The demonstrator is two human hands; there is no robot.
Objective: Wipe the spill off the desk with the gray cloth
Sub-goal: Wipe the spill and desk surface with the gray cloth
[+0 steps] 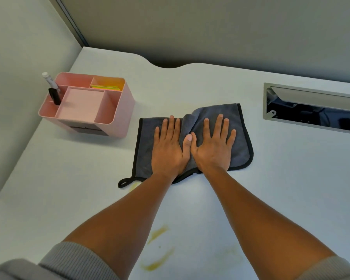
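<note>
White desk (271,178) fills most of the frame, back edge with a curved notch at top centre. On it: pink organizer (85,104) upper left, gray cloth (236,134) centre, lying mostly flat, bunched in the middle, black loop at its lower left corner. Recessed cable tray (311,110) upper right. Yellowish spill (156,249) streaks bottom centre — one smear touching the cloth loop.

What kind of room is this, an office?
Probably an office cubicle: a pale desk against partition walls, a pink organizer holding sticky notes, and a cable hatch set into the desktop.
</note>
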